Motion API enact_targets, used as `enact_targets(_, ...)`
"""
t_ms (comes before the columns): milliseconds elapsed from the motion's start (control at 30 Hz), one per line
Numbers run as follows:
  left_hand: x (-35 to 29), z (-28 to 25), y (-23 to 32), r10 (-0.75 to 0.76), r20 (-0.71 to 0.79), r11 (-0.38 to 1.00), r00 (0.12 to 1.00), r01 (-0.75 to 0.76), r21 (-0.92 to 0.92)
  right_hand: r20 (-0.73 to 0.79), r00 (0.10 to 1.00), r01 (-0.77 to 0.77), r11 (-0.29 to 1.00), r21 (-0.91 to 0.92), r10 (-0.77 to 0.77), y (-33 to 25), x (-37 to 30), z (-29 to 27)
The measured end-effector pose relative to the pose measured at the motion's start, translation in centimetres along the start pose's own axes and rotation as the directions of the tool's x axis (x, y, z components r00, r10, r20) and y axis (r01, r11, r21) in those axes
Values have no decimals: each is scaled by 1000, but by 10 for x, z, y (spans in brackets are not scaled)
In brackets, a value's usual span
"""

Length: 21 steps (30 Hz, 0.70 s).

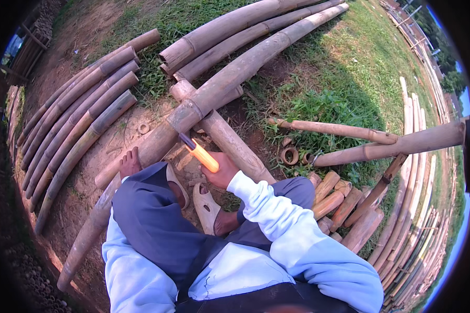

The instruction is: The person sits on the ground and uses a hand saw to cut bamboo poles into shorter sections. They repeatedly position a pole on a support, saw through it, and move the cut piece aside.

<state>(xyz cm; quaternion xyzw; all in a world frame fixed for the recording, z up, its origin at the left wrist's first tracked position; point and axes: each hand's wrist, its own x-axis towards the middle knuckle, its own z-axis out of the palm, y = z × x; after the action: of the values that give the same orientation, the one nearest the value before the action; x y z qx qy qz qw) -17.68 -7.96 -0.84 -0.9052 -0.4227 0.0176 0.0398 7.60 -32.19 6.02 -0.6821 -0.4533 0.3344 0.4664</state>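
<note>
A thick bamboo pole (230,78) runs from the upper right down to my left knee, lying across another bamboo pole (237,151). Spread over the near end of the thick pole are the fingers of my left hand (130,163), lying flat on it. My right hand (222,171) is closed round an orange-handled tool (206,157). Its dark front part points up and left, right at the thick pole's side. The tool's far end is hard to make out, and I cannot tell whether it touches the bamboo.
Several cut bamboo lengths (83,115) lie side by side at the left. Two more poles (219,36) lie at the top. Short bamboo pieces (344,206) are heaped by my right knee, beneath a propped bamboo frame (371,151). Long poles (415,208) line the far right.
</note>
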Motion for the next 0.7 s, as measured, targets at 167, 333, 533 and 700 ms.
enact_targets(167,-1,10,-1,-3,-29,999,1000,4,33,12,990,-138,990,-24,138,-46,-134,-64)
enact_targets(333,-4,8,3,-11,-25,1000,1000,10,-28,-22,996,-91,996,9,91,-11,-72,-35)
enact_targets(533,-1,-3,4,-8,-10,998,1000,7,-63,0,1000,-11,998,61,11,0,3,-1)
enact_targets(700,0,-2,6,-19,3,1000,1000,19,-10,-18,993,-116,993,18,117,-29,-135,-58)
